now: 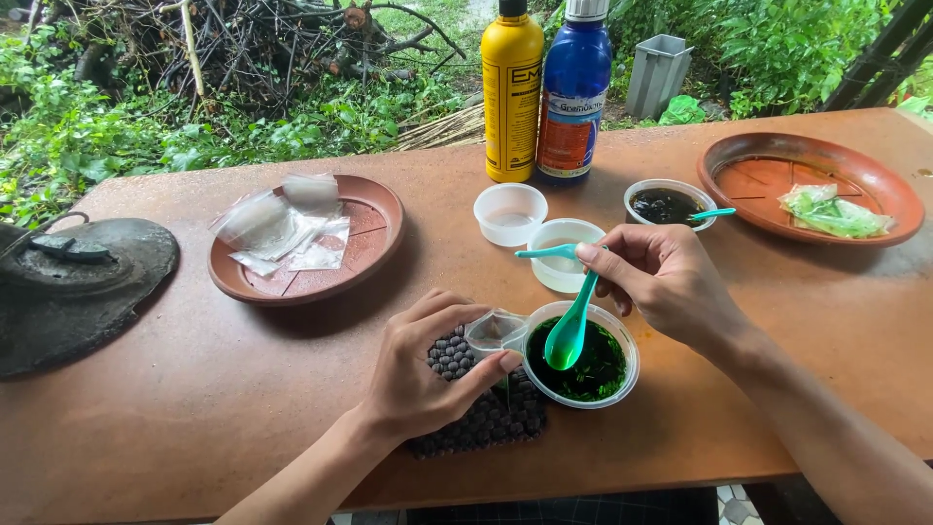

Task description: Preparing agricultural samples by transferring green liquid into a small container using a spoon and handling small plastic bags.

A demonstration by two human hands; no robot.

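Note:
My right hand (661, 277) pinches the handle of a teal plastic spoon (571, 326), whose bowl hangs over a clear round cup of dark green liquid (585, 362). Pressed against that cup's left rim, my left hand (423, 369) holds a small clear plastic bag (494, 331) with its mouth open. Under the left hand lies a dark studded mat (486, 413). Behind the green cup stands a second clear cup (564, 255) with another teal spoon (539, 252) resting across it.
An empty clear cup (509, 213), a cup of dark liquid (669, 204), yellow (511, 92) and blue (573, 92) bottles stand further back. Brown saucers hold clear bags (384, 248) at left and a green packet (748, 156) at right. A dark metal lid (73, 292) sits far left.

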